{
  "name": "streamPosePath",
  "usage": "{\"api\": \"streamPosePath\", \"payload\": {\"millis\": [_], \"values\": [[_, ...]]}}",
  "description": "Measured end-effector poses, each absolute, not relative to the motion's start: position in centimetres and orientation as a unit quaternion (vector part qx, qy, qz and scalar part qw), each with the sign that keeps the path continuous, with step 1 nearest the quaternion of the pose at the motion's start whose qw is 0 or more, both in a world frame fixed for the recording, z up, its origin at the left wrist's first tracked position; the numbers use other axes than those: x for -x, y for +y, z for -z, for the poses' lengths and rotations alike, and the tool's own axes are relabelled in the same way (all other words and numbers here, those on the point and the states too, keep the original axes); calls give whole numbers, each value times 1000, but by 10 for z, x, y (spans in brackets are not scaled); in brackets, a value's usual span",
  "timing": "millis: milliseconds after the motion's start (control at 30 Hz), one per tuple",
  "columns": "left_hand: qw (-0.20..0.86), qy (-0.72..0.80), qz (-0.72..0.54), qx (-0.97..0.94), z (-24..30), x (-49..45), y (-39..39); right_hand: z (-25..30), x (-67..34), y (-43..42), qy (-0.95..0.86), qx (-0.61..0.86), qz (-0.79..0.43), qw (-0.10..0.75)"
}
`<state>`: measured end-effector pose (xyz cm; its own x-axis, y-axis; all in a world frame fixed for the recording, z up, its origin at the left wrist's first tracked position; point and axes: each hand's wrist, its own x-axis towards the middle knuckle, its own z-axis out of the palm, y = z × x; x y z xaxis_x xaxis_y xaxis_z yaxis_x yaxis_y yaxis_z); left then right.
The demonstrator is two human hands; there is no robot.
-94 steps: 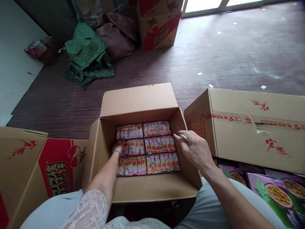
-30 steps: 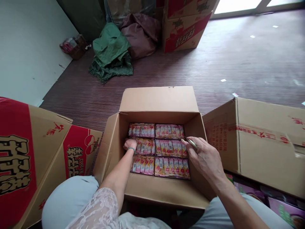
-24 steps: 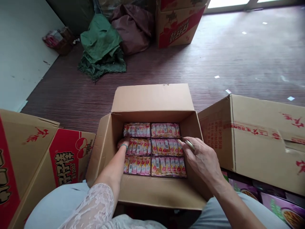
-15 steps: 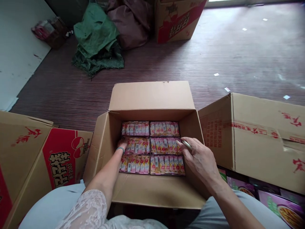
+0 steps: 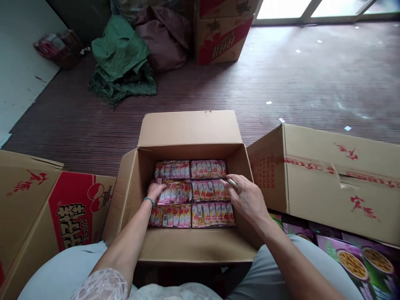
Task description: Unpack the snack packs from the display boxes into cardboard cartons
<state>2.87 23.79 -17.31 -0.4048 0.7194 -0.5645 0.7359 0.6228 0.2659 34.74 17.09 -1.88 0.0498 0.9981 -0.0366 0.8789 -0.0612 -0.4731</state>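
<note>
An open cardboard box (image 5: 187,246) stands between my knees, filled with several pink snack packs laid in two columns. My left hand (image 5: 154,191) is inside at the left wall, fingers curled round the edge of the middle-left pack (image 5: 175,192), which sits tilted up. My right hand (image 5: 245,198) hovers over the right column by the middle-right pack (image 5: 208,190), pinching a thin pale green pen-like tool (image 5: 231,182).
A closed cardboard carton (image 5: 331,175) lies on its side to the right, above purple boxes (image 5: 353,258). A red-printed carton (image 5: 71,212) stands at the left. Green cloth (image 5: 120,58), a maroon bag (image 5: 164,35) and another carton (image 5: 220,35) lie on the far floor.
My left hand has taken hold of the middle-left pack and lifted its edge. My right hand has moved a little left over the right column. The view has shifted slightly.
</note>
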Motion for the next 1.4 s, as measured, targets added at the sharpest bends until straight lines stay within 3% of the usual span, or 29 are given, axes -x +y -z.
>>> {"api": "streamPosePath", "payload": {"millis": [200, 367, 500, 600, 767, 867, 1000, 1167, 1300, 1400], "values": [[231, 828, -10, -511, 104, -48, 216, 18, -352, 170, -646, 713, -195, 192], [307, 719, -176, -599, 25, -21, 169, 21, -362, 162, -590, 722, -190, 306], [350, 634, -316, -613, -9, -9, 109, -6, -353, 129, -590, 675, -216, 387], [394, 590, -318, -629, -7, -13, 63, -41, -328, 88, -661, 639, -233, 316], [334, 553, -305, -699, 8, -21, 24, -83, -265, 44, -840, 507, -194, 1], [278, 502, -304, -760, 13, -26, 22, -92, -232, 42, -867, 459, -169, -96], [216, 461, -298, -808, 21, -24, 27, -95, -212, 48, -875, 445, -141, -128], [213, 531, -351, -741, 12, 2, 31, -98, -220, 42, -858, 480, -141, -117], [277, 543, -384, -693, -4, 19, 17, -105, -220, 33, -846, 504, -144, -91], [359, 546, -379, -655, 2, 16, 4, -108, -207, 29, -856, 478, -152, -129]]}}
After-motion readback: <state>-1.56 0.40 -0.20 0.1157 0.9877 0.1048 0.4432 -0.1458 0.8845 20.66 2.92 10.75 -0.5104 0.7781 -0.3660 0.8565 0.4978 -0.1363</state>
